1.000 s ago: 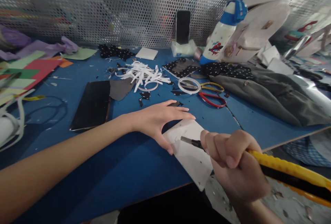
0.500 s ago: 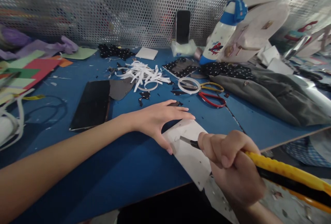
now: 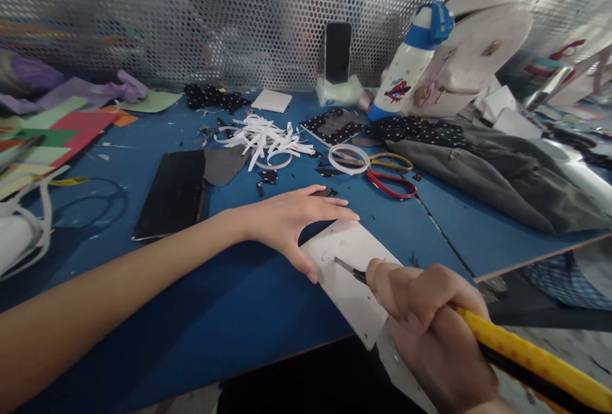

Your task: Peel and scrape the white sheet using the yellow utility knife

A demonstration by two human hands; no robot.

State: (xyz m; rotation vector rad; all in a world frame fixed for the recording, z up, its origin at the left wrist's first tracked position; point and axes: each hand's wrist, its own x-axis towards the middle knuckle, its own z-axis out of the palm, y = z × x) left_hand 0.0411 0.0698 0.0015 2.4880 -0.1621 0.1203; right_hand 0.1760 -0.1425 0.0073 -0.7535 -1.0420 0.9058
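My right hand (image 3: 430, 318) is wrapped round a yellow and black utility knife (image 3: 530, 350). Its thin blade points left, with the tip at or just over a white piece of card or board (image 3: 354, 273). Small marks and dark spots show on the white piece, which lies slantwise near the table's front edge. My left hand (image 3: 296, 219) is spread wide at the far left end of this piece, thumb at one edge and a fingertip at the other. The right hand hides part of the piece's right side.
Beyond my hands are a black phone (image 3: 172, 194), white paper strips (image 3: 268, 140), a white ring (image 3: 349, 159) and red- and yellow-handled scissors (image 3: 392, 185). A bottle (image 3: 406, 63), backpack (image 3: 473, 50) and grey cloth (image 3: 502, 175) stand or lie right. Coloured paper (image 3: 81, 133) is left.
My right hand and the knife handle have tilted and dropped slightly, while the blade tip stays over nearly the same spot. The left hand keeps its place.
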